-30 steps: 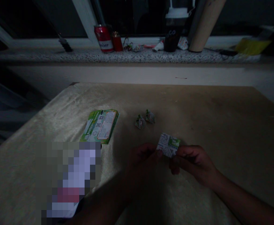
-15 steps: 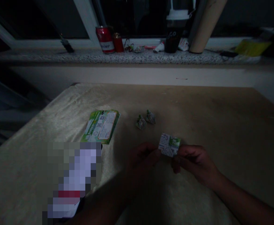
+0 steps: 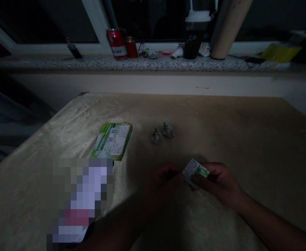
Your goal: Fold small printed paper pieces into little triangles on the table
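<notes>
Both my hands pinch a small folded printed paper (image 3: 195,172), white and green, just above the table. My left hand (image 3: 161,183) grips its left edge with closed fingers. My right hand (image 3: 218,181) grips its right edge, thumb on top. Two small folded paper pieces (image 3: 162,133) lie side by side on the table beyond my hands. A flat green and white printed leaflet (image 3: 112,140) lies to their left.
The table (image 3: 233,129) has a pale cloth cover and is dimly lit. A blurred-out object (image 3: 82,198) lies at the near left. On the stone window sill (image 3: 142,63) at the back stand a red can (image 3: 116,43), a dark cup (image 3: 193,33) and a cardboard tube (image 3: 227,28).
The paper between my hands has been folded or tilted smaller and sits lower, closer to the table. My hands have drawn slightly nearer each other.
</notes>
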Demonstrator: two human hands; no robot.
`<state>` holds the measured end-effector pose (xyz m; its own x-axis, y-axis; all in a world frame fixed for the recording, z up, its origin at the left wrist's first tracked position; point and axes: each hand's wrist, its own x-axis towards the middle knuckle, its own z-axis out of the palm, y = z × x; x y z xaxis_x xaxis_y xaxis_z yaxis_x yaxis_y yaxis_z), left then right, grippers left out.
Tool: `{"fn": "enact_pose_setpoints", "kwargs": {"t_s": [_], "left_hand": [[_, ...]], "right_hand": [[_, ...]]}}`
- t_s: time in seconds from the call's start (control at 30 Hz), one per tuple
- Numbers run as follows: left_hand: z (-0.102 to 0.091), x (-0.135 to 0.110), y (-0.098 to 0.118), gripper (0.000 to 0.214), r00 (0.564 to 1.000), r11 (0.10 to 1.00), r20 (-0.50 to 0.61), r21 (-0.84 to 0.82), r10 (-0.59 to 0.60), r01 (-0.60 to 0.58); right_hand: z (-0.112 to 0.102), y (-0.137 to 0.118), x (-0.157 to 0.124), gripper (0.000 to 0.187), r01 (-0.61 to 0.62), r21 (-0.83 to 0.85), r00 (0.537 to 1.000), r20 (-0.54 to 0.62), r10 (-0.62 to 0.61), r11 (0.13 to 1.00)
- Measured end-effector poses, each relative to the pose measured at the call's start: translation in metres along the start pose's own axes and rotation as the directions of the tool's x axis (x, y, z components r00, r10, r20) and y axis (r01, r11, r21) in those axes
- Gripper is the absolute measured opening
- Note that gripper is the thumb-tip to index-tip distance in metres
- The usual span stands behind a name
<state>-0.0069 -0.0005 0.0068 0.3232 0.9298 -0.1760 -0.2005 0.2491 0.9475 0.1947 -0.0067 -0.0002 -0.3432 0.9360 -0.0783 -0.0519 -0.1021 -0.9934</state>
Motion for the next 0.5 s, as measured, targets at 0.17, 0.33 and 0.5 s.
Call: {"fn": "enact_pose_setpoints", "kwargs": {"t_s": [0.17, 0.33, 0.5], "left_hand": [[-0.0007, 0.0004, -0.0042, 0.026, 1.000, 0.988, 0.006, 0.156, 0.016, -0.017], [0.0002, 0.0015, -0.0074, 0.033, 0.999, 0.982, -0.002, 0.186, 0.043, -0.042], [0.0032, 0.0019, -0.0052, 0.033, 0.999, 0.999, -0.031, 0.043, -0.024, 0.026]], "right_hand": [[-0.0010, 0.0039, -0.0019, 0.035, 0.019, -0.167, 0.995, 0.095, -0.003, 0.986], [0.0008, 0.0047, -0.0022, 0.038, 0.039, -0.194, 0.987, 0.162, -0.007, 0.980], [0.0019, 0.0022, -0.0013, 0.037, 0.057, -0.188, 0.984, 0.176, -0.023, 0.980]]}}
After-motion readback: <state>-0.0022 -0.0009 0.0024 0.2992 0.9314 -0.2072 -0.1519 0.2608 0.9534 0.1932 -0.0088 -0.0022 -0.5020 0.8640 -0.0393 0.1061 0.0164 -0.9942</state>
